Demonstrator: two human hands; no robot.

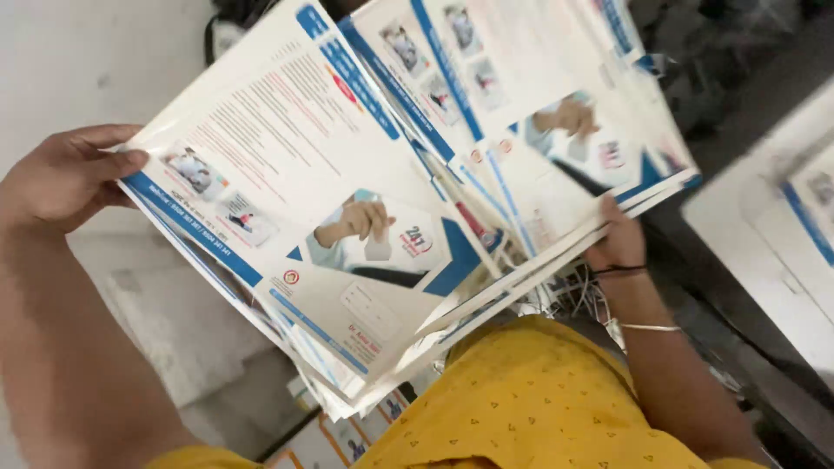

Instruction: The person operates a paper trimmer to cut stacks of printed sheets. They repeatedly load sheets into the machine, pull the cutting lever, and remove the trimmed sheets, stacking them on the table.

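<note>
Leaflets (347,217) fanned in a loose stack above yellow shirt (530,408) | left hand (65,178) clamped on stack's left edge | right hand (618,243) gripping its right edge underneath | sheets uneven, not squared

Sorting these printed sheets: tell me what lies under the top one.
More fanned printed sheets lie under the top sheet; further paper shows below. Their covered parts are hidden.
</note>
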